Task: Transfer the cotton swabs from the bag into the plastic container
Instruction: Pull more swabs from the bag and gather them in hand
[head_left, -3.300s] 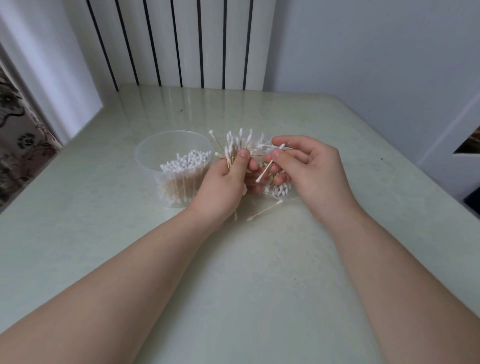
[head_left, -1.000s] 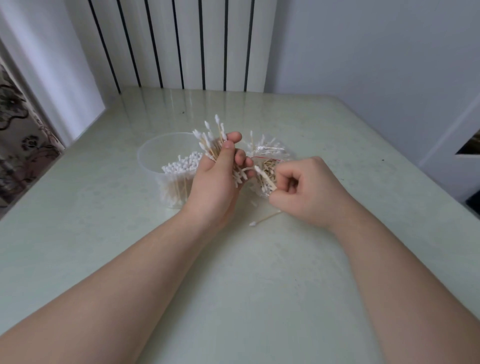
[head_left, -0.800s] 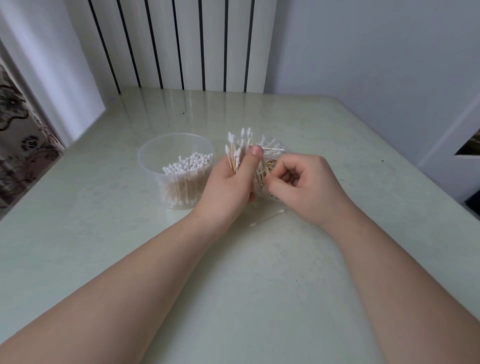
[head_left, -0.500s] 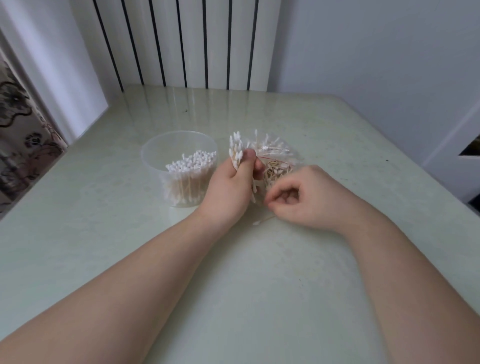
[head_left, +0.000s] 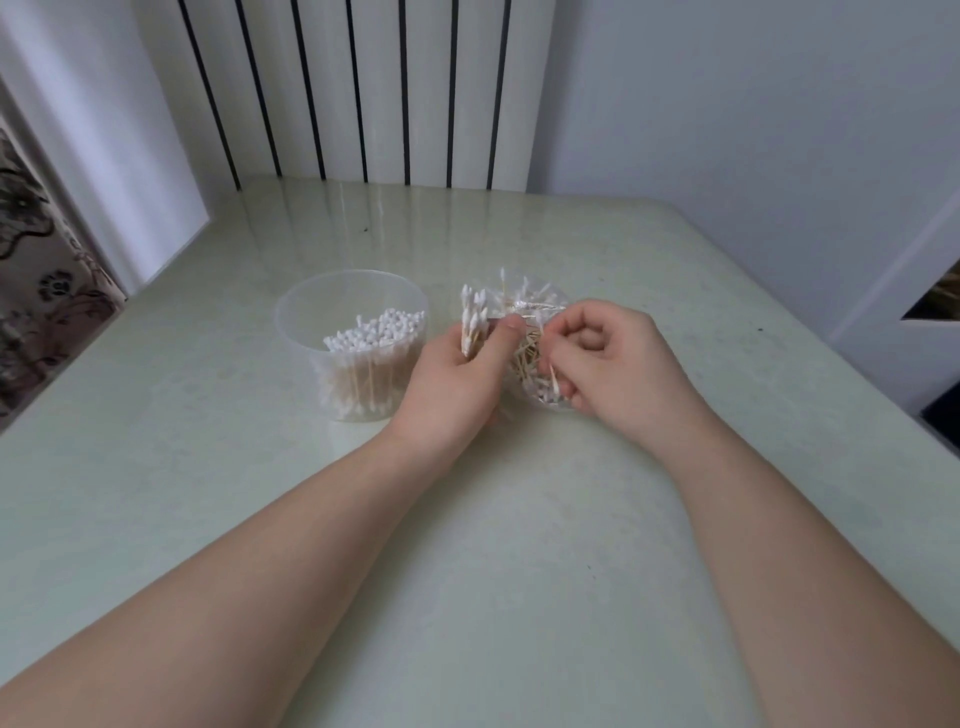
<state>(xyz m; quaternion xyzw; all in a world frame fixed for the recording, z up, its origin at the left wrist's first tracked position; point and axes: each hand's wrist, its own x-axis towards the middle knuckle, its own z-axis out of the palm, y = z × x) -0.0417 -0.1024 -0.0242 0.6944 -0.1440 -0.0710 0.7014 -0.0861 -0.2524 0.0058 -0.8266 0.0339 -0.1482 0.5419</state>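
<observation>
A round clear plastic container stands on the pale green table, partly filled with upright cotton swabs. Just right of it my left hand grips a bundle of swabs, white tips pointing up. The clear bag with loose swabs lies between my hands. My right hand rests on the bag's right side with fingers curled, pinching a swab at the bag's near end.
The table runs to a striped radiator panel at the back and a grey wall on the right. A patterned curtain hangs past the left edge.
My left hand lowered its bundle from above the container back beside the bag. My right hand moved down to the bag's near end. The single swab that lay on the table is out of sight.
</observation>
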